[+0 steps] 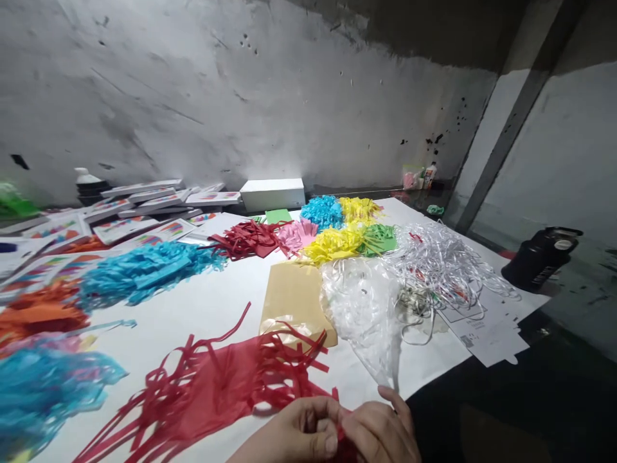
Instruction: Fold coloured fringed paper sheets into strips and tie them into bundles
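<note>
At the front edge, my left hand [296,431] and my right hand [380,429] meet, fingers curled together. A bit of red fringed tissue paper [344,445] shows between and below them, and both hands appear closed on it. The fingertips partly hide the spot where they grip. Just left of my hands lies a larger sheet of red fringed tissue paper [216,386], its cut strips spread over the white table covering. Beyond my right hand is a clear plastic bag [364,302], and a brown envelope [292,296] lies beside it.
Blue fringed paper [149,270], orange fringe [43,315] and yellow fringe [335,243] lie around. A tangle of white string [438,263] is at right, near a black bottle [540,257]. Stacked printed boxes [144,206] and a white box [272,194] stand by the wall.
</note>
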The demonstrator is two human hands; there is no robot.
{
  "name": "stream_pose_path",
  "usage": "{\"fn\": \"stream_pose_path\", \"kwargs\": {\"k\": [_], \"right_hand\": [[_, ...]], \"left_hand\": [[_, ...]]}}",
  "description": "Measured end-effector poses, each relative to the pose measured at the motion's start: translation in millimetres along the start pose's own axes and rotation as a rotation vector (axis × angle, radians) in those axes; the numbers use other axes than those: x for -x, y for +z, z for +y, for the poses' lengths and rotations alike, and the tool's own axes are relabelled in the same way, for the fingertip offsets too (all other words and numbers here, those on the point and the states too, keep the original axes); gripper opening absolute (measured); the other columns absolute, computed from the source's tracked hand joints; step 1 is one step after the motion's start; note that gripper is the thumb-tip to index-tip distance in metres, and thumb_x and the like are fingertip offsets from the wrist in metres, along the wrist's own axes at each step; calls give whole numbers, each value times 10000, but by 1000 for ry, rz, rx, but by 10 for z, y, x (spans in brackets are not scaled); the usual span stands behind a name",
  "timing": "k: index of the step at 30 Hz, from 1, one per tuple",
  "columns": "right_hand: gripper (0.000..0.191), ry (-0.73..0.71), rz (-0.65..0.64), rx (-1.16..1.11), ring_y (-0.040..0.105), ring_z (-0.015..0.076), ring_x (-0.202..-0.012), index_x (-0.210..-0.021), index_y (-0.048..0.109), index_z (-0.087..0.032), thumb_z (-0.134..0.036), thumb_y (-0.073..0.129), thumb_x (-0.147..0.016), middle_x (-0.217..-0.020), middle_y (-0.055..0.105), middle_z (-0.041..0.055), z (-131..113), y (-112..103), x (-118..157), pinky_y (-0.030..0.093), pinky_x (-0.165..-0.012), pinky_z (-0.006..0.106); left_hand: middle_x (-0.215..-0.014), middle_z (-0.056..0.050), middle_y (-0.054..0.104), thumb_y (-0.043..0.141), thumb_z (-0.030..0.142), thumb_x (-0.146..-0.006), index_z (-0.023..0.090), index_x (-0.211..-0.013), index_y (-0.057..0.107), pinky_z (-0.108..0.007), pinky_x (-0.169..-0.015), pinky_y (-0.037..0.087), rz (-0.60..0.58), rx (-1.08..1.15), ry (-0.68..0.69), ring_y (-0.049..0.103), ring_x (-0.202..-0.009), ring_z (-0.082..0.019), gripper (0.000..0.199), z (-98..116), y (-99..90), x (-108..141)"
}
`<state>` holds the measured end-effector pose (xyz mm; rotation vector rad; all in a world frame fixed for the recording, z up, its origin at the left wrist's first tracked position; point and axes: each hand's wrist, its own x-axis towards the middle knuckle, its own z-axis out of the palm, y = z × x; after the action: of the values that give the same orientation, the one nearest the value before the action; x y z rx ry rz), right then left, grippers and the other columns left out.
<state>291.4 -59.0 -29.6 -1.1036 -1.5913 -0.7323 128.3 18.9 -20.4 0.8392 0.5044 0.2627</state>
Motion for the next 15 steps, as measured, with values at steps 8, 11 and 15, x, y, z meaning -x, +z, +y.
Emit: {"fn": "stream_pose_path", "kwargs": {"k": [8,11,15], "right_hand": [[247,-23,-66,-109,688,58,-625,-890,692,-162,-120,474,-999,-643,686,-39,-120,-57,-199,451,-1098,306],[255,-63,-60,-88,715,72,-675,-854,701,-157,-123,488,-989,-667,704,-29,-95,-78,-184,462,-1093,293],[257,-99,-68,-40,730,79,-702,-872,715,-188,-132,492,-987,-695,723,-39,-63,-96,-128,506,-1058,306]], "left_hand": [[-584,-11,592,930,504,-594,87,-688,705,-182,-546,345,10,52,-96,492,-532,-84,483,96,125,198],[-558,1,566,902,468,-657,74,-727,718,-171,-493,302,13,143,-151,456,-497,-72,441,64,118,229],[-625,-12,599,912,341,-646,80,-696,713,-176,-551,372,-56,208,-221,492,-551,-79,332,31,118,246]]}}
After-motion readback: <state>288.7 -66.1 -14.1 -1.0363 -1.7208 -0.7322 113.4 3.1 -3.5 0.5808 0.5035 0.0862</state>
